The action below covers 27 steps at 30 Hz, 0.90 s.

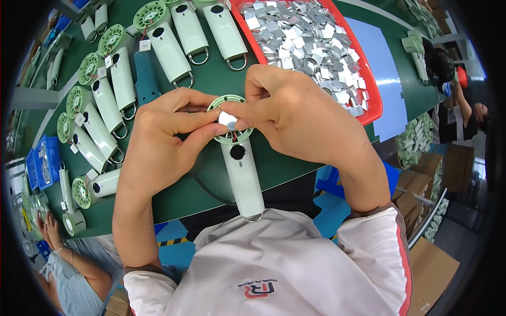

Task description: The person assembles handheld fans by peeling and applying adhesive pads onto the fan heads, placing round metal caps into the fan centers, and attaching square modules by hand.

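A pale green handheld fan lies at the table's front edge, its round head away from me and its metal loop toward my shirt. On the open head rests a small silver metal piece. My left hand is closed at the left of the head, thumb and forefinger at the rim and the silver piece. From the right, my right hand has its fingers curled, the thumb and a fingertip pressing on the silver piece. My fingers cover parts of the head's rim.
A red tray of loose silver pieces stands at the back right, beside a blue sheet. Several more fans lie at left and back, around a teal tool. A blue bin and a co-worker's hand are far left.
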Each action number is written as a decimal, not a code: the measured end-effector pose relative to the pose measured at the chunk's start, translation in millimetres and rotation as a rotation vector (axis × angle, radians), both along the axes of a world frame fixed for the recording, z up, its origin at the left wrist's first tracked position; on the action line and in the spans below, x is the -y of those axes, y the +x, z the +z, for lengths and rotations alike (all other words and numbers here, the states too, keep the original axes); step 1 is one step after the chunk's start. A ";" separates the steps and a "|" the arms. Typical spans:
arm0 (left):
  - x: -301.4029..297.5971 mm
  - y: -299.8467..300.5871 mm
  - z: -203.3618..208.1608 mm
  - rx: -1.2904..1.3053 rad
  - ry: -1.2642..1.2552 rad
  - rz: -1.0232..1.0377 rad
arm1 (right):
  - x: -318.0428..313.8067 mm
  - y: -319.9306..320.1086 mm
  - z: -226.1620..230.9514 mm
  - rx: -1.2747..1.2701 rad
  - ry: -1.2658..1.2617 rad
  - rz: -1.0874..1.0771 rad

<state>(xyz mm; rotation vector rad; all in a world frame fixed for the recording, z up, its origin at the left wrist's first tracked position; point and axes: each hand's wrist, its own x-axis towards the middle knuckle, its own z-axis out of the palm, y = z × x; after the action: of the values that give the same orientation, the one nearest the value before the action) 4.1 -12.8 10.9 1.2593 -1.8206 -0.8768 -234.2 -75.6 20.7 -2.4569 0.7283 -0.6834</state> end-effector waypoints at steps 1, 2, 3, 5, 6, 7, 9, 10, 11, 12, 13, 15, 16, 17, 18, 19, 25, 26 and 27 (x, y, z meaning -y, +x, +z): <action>0.4 -0.4 0.5 -0.002 0.001 -0.001 | 0.3 0.0 2.5 -0.028 -0.007 0.004; 0.7 -0.8 1.1 -0.003 0.003 -0.002 | -0.6 0.3 4.2 -0.031 -0.008 0.005; 0.8 -1.2 1.9 -0.005 0.001 0.000 | -2.1 0.8 5.8 -0.042 -0.030 0.002; 0.7 -2.0 3.7 -0.005 0.009 -0.001 | -3.0 1.0 7.8 -0.054 -0.054 0.000; 1.0 -1.8 3.7 -0.007 0.006 0.001 | -3.0 1.0 8.8 -0.053 -0.053 -0.001; 0.9 -1.0 3.4 0.007 -0.006 -0.006 | -3.3 1.7 9.9 -0.050 -0.052 0.001; 0.5 0.9 2.2 0.021 -0.023 -0.009 | -4.0 2.9 12.2 -0.060 -0.058 -0.008; 1.8 1.2 1.2 0.022 -0.028 -0.018 | -3.9 3.2 14.1 -0.073 -0.063 -0.022; 2.2 1.5 0.3 0.022 -0.035 -0.027 | -4.1 3.6 14.7 -0.074 -0.072 -0.021; 1.6 1.8 -0.9 0.021 -0.043 -0.024 | -4.6 3.9 13.8 -0.067 -0.071 -0.023; 1.7 2.0 -2.1 0.013 -0.034 -0.024 | -4.1 4.3 13.2 -0.060 -0.071 -0.024; 2.5 4.2 -0.7 0.004 -0.034 -0.018 | -3.6 4.6 13.5 -0.075 -0.070 -0.025; 3.0 6.8 0.3 0.030 -0.024 -0.032 | -4.1 4.5 14.1 -0.090 -0.061 -0.031; 3.1 8.5 1.1 0.057 -0.013 -0.046 | -4.3 4.4 14.9 -0.092 -0.070 -0.028; 2.5 8.5 0.2 0.055 -0.021 -0.042 | -4.3 4.2 15.6 -0.106 -0.066 -0.029; 1.4 8.3 -2.4 0.025 -0.036 -0.034 | -4.1 4.7 16.0 -0.119 -0.058 -0.027; -1.1 8.3 -3.9 -0.004 -0.095 -0.034 | -6.0 5.5 19.1 -0.185 -0.043 -0.048; -1.7 8.1 -3.8 -0.004 -0.113 -0.044 | -5.5 5.2 19.1 -0.187 -0.043 -0.043; -2.6 7.7 -3.0 -0.005 -0.112 -0.039 | -4.9 4.8 18.9 -0.188 -0.056 -0.030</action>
<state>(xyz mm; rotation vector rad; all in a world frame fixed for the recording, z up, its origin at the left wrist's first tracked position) 11.9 -10.2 7.9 1.1544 -1.8692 -0.7872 -229.4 -70.7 39.6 -2.5912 0.8283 -0.4945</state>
